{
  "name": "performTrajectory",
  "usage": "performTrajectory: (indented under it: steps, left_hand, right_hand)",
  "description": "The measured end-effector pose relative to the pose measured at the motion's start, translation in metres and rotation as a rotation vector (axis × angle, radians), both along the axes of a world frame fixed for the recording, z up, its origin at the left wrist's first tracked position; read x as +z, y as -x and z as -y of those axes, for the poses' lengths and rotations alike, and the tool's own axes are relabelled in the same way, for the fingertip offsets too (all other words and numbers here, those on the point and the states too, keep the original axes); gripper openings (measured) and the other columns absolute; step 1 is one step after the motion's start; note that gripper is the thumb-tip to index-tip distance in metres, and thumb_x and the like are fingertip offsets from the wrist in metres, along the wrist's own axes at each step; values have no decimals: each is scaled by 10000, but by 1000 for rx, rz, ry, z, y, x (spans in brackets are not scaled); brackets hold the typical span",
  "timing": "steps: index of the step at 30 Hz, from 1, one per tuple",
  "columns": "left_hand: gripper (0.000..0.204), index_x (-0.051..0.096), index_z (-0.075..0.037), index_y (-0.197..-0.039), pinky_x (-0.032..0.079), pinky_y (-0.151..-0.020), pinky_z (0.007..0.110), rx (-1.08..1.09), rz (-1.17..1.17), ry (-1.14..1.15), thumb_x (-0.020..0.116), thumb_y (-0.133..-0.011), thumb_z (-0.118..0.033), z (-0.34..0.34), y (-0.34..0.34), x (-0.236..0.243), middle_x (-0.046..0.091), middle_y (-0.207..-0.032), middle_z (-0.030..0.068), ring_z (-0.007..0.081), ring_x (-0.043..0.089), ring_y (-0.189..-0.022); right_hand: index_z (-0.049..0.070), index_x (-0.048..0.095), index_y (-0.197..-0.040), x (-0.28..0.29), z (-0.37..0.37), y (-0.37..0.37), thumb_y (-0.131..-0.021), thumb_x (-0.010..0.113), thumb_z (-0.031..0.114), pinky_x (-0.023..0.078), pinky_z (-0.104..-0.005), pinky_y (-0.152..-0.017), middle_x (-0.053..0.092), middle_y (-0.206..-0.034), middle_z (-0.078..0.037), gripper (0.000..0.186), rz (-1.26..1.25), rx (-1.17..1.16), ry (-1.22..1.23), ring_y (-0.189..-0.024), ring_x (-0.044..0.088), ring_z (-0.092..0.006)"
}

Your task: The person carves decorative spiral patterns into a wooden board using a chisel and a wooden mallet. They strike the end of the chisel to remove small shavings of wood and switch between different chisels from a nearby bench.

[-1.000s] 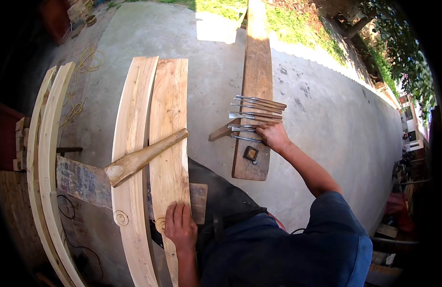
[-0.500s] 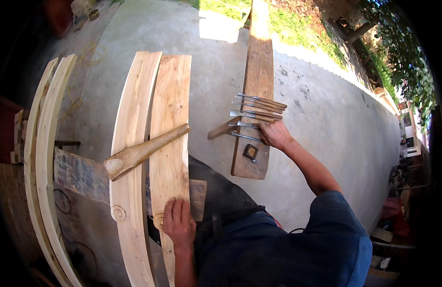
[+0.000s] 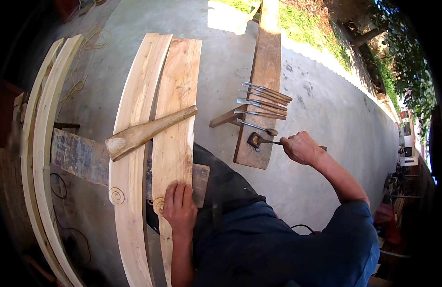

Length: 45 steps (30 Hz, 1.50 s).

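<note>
My left hand (image 3: 181, 208) lies flat on the near end of a curved pale wooden board (image 3: 175, 110), beside a carved spiral. A second curved board (image 3: 135, 124) lies next to it on the left, also with a spiral carved at its near end. A wooden mallet (image 3: 147, 132) rests across both boards. My right hand (image 3: 301, 147) grips the handle of a chisel (image 3: 259, 140) whose blade end sits on a long brown plank (image 3: 261, 91). Several more chisels (image 3: 261, 103) lie in a row across that plank.
Two more curved wooden strips (image 3: 44, 143) lie at the far left. A dark painted crosspiece (image 3: 75, 155) runs under the boards. Concrete ground (image 3: 321, 105) surrounds the work, with grass (image 3: 312, 28) beyond. A thin rope (image 3: 82, 62) lies at the upper left.
My right hand has drawn back from the row of chisels toward me and now holds one chisel by its handle. My left hand stays on the board.
</note>
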<state>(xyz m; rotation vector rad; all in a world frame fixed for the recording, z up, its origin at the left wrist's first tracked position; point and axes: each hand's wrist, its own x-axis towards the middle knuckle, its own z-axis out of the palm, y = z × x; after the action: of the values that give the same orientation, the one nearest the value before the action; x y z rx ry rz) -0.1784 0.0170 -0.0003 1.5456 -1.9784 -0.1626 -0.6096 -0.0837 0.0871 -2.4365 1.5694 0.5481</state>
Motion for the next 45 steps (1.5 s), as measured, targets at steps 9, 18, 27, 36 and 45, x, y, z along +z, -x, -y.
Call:
performTrajectory:
  steps: [9, 18, 27, 36, 45]
  left_hand:
    - [318, 781, -40, -1104, 606, -1010, 461, 28, 1, -20, 751, -799, 44, 2, -6, 13, 754, -1175, 95, 335, 717, -1181]
    - [476, 592, 16, -1464, 527, -1199, 510, -145, -176, 229, 678, -1022, -138, 19, 11, 54, 679, -1414, 211, 359, 649, -1363]
    - [644, 566, -93, -1585, 451, -626, 293, 20, 82, 165, 689, -954, -135, 67, -57, 30, 542, -903, 7, 144, 558, -738]
    - [589, 708, -168, -1477, 455, -570, 337, 550, -88, 317, 802, -898, -114, 140, -120, 4, 531, -798, 8, 182, 582, -659]
    - [416, 699, -53, -1357, 507, -616, 385, 736, -186, 281, 762, -950, -106, 150, -129, 1, 634, -936, 75, 258, 646, -713]
  right_hand:
    - [36, 684, -973, -6, 21, -25, -883, 627, 23, 531, -523, -668, 693, -715, -163, 108, -79, 140, 90, -694, 694, -393]
    - [52, 660, -935, 96, 25, -204, -916, 794, 116, 546, -452, -657, 660, -748, -109, 150, 210, 279, -16, -701, 702, -335]
    - [39, 733, -1289, 67, 125, -287, -1060, 694, 258, 595, -402, -869, 791, -1083, -179, 319, 645, 499, 29, -983, 758, -313]
    - [11, 640, -1479, -55, 180, -312, -1185, 478, 259, 482, -392, -1148, 744, -1349, -140, 417, 960, -124, 232, -1295, 677, -246]
    - [50, 625, -1508, -46, 161, -380, -761, 932, 497, 570, -446, -1079, 747, -1356, -189, 923, 761, 220, 81, -1262, 722, -380]
